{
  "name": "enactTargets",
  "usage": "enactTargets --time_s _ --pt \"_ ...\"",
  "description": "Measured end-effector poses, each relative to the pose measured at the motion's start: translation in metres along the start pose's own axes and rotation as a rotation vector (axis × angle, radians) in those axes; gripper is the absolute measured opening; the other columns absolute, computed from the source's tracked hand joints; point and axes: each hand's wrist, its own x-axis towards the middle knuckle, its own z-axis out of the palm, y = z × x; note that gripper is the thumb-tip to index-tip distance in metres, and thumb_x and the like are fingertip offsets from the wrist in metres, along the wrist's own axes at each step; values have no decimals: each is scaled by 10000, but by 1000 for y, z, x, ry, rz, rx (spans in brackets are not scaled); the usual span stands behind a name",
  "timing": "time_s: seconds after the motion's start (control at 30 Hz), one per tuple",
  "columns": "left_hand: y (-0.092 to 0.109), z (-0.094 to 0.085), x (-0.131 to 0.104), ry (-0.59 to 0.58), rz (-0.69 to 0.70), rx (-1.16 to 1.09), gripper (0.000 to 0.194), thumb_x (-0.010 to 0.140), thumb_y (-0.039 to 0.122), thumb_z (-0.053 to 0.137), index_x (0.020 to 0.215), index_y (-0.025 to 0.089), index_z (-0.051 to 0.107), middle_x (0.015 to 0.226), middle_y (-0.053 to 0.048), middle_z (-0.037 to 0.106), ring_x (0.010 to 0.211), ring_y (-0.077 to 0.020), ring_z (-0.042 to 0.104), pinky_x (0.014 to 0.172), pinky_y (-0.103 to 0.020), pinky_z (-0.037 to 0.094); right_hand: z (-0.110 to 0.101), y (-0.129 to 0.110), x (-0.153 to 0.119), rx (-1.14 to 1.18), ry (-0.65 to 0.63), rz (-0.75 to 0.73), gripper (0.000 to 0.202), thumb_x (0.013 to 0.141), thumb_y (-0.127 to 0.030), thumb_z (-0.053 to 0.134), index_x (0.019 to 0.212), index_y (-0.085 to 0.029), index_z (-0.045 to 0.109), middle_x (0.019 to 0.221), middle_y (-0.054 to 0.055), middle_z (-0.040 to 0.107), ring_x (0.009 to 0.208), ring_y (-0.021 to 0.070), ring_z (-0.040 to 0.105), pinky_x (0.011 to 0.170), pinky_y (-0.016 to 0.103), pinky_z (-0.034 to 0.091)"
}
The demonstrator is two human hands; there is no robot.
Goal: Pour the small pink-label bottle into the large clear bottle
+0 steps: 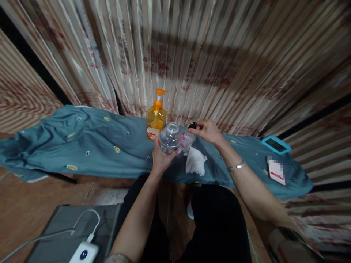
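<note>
From where I stand, the person's left hand [161, 157] has its fingers wrapped around a clear, open-mouthed bottle [168, 140], which is upright above the teal patterned cloth [131, 146]. At three o'clock from it, just beside, is a second clear bottle with pink print [185, 140]; the right hand [208, 130] pinches its black top [193, 125] between the fingertips. The amber pump bottle [156, 118] stands at eleven o'clock from the open one, and a white rag [195, 162] lies between four and five o'clock.
</note>
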Motion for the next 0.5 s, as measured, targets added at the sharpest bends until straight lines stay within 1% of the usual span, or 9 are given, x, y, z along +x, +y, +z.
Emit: enactTargets --time_s 0.1,0.17,0.23,0.3,0.37,0.43,0.5 --pt "-2 1 3 10 7 17 980 575 344 854 1395 188 339 1335 -149 596 1197 -323 622 979 -436 537 0 -4 -6 -31 2 -27 469 802 -516 682 560 -168 483 496 -55 353 482 109 354 504 255 252" --pt "-1 0 2 -12 26 10 996 586 345 850 1413 194 315 1354 -148 580 1217 -316 609 988 -424 533 2 -6 -7 -37 8 -51 446 813 -498 686 577 -162 511 504 -52 373 492 117 375 521 259 265" --pt "0 0 1 -30 45 -4 1043 583 347 858 1437 197 277 1394 -155 545 1261 -313 577 1020 -421 516 7 -7 -7 -16 22 -73 366 824 -464 689 661 -152 591 546 -40 439 523 129 420 544 264 297" --pt "-1 -1 0 -29 43 -8 1119 565 354 876 1463 188 230 1439 -178 496 1306 -325 537 1054 -433 491 15 -5 -6 35 48 -85 285 833 -423 686 792 -144 654 631 -18 524 586 145 483 581 274 349" --pt "-3 -3 -1 -26 42 -10 1195 542 369 895 1485 185 184 1474 -200 447 1343 -337 496 1082 -447 465 25 -1 -6 101 82 -84 286 839 -418 679 900 -138 672 732 11 589 665 163 537 626 290 400" --pt "-3 -7 -5 -8 76 -8 1229 540 391 902 1498 189 160 1498 -209 405 1377 -343 451 1114 -461 431 32 4 -7 156 121 -76 316 843 -440 670 930 -137 671 774 29 611 703 174 556 657 307 426" --pt "1 -13 -12 48 157 27 1203 561 420 894 1497 188 176 1506 -207 381 1405 -349 401 1148 -487 383 34 8 -9 188 168 -64 335 841 -466 664 916 -140 670 770 33 612 703 178 552 671 319 429"
